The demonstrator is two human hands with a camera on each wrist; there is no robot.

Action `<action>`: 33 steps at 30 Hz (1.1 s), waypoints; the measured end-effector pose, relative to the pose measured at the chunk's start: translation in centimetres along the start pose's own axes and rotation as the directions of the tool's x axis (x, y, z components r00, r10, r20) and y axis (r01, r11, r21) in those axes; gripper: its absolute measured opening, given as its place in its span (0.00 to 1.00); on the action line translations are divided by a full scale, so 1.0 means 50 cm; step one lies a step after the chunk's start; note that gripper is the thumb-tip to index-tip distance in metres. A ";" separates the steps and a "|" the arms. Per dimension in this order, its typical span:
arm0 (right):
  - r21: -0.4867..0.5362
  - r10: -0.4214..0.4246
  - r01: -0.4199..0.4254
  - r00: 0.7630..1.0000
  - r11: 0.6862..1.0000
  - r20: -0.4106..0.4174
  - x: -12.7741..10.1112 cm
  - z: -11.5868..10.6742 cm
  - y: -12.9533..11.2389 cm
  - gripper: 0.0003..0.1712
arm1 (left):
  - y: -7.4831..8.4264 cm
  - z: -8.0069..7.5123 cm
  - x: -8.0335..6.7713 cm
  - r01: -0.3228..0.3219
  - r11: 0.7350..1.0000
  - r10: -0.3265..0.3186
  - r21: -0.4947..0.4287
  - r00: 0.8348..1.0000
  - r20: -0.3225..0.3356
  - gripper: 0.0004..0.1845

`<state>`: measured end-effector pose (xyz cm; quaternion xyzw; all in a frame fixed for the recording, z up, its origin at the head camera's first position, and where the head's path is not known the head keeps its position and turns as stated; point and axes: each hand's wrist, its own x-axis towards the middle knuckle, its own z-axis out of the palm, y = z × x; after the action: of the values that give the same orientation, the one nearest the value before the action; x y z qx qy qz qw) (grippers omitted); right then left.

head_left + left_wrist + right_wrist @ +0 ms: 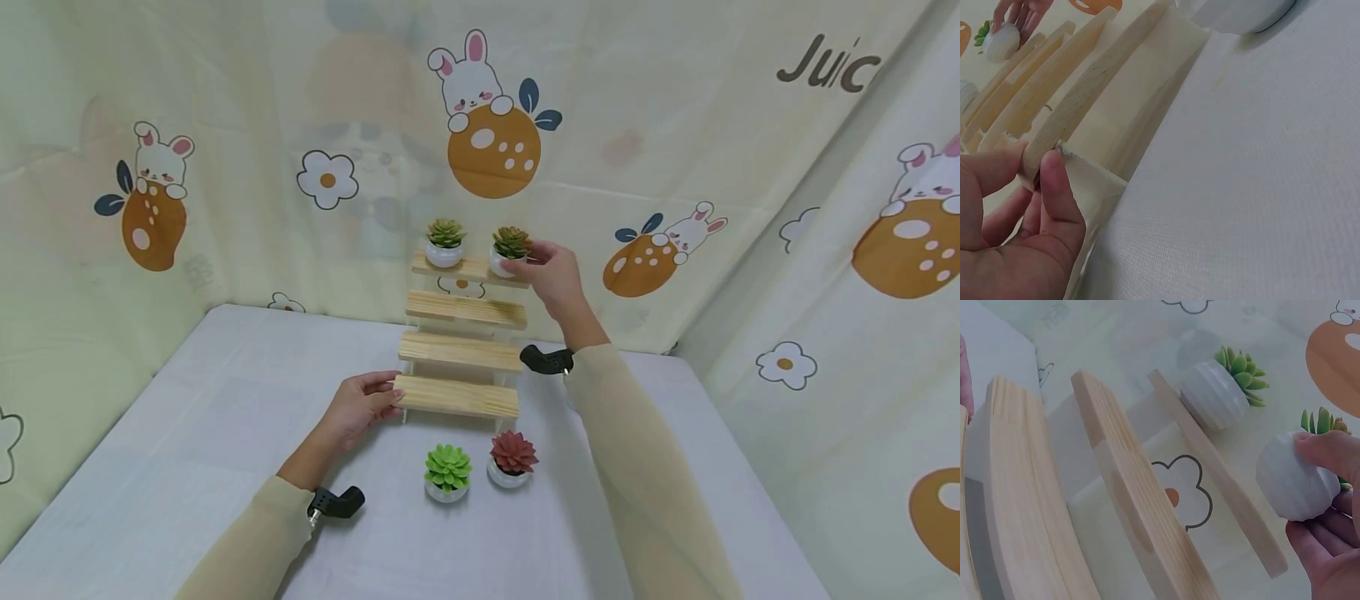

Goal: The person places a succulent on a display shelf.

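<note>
So the right hand (pixel 557 279) is up high with thumb and fingers closed around the white pot of a red-tipped green succulent (pixel 513 242), right at the right end of the top plank (pixel 471 268). Can't tell if the pot's base is touching the wood. Just left of that hand, a plain green succulent (pixel 446 232) sits upright on the same plank.

Lower down, the left hand (pixel 360 412) has the left end of the bottom plank (pixel 457 398) of the four-tier wooden stand pinched, thumb on top and fingers below. Off to the right of that hand and a bit closer to the person, a bright green succulent (pixel 447 468) and a dark red succulent (pixel 513 452) stand side by side on the white-covered worktop (pixel 390 542), not touching.
</note>
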<state>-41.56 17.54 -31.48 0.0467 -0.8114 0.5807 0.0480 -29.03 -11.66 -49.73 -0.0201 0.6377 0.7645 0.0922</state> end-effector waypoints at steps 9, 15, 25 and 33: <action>-0.042 -0.002 0.001 1.000 0.999 -0.022 0.017 0.008 -0.002 0.32 | 0.005 0.002 -0.002 0.004 1.000 -0.004 -0.002 1.000 -0.003 0.27; -0.023 0.016 -0.016 1.000 1.000 -0.023 0.023 0.012 -0.001 0.32 | 0.007 0.003 -0.003 0.010 1.000 -0.010 -0.006 1.000 -0.003 0.28; -0.009 0.004 -0.004 1.000 1.000 -0.013 0.027 0.017 0.009 0.32 | 0.004 0.002 -0.001 0.011 1.000 -0.011 -0.012 1.000 -0.004 0.27; -0.006 -0.005 0.005 1.000 1.000 -0.014 0.018 0.023 0.016 0.34 | -0.001 0.000 0.000 0.003 1.000 -0.003 -0.020 1.000 -0.001 0.27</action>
<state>-42.57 16.69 -32.46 0.0444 -0.8128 0.5783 0.0554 -29.00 -11.66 -49.80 -0.0224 0.6302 0.7706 0.0927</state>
